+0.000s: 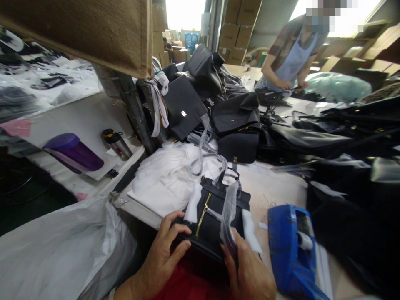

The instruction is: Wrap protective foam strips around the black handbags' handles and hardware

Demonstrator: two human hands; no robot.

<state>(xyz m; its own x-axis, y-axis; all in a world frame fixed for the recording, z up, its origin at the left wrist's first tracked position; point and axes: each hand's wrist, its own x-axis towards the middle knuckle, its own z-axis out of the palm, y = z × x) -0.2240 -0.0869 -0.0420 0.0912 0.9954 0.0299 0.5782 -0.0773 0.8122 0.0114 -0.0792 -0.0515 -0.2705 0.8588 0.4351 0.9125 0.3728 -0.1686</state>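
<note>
A black handbag (215, 227) with a gold zipper (203, 214) lies in front of me, its base toward my body. At the bag's lower left corner, my left hand (164, 246) has its curved fingers on the side and its thumb by the bottom edge, gripping it. My right hand (246, 266) is closed around the lower end of a plastic-wrapped strap (229, 208) lying over the bag's front. White padding pieces (193, 204) sit along both sides of the bag. Its handle (221, 175) points away from me.
Thin white sheets (165, 179) are piled behind the bag on the left. A blue tape dispenser (284, 246) stands at right. Several black bags (237, 112) are heaped beyond. A purple container (75, 152) and a bottle (117, 143) stand left. A co-worker (287, 54) stands across the table.
</note>
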